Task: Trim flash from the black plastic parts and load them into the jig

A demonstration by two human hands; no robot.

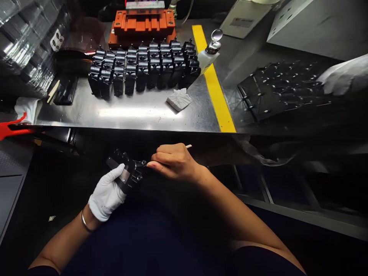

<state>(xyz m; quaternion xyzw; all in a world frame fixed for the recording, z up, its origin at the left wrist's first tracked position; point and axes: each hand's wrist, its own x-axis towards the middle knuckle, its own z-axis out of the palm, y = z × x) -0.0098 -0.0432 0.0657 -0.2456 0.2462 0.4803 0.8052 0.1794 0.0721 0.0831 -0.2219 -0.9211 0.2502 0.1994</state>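
Note:
My left hand (107, 195), in a white glove, is closed around a black molded part (126, 177) below the bench edge. The part has a flat metallic-looking patch by my thumb and small round bosses on its right side. Bare, my right hand (175, 161) pinches a thin pale stick (188, 146), whose back end sticks out above the knuckles. The stick's front end is mostly hidden by my fingers. My right fingertips are just beside a projecting arm of the black part; whether the stick touches it I cannot tell.
Rows of black parts (138, 69) stand on the metal bench (120, 113), before an orange fixture (143, 25). Nearby are a folded white cloth (179, 100), a white bottle (207, 59) and yellow tape (214, 92). At right, another person's gloved hand (346, 76) reaches more black parts (281, 88).

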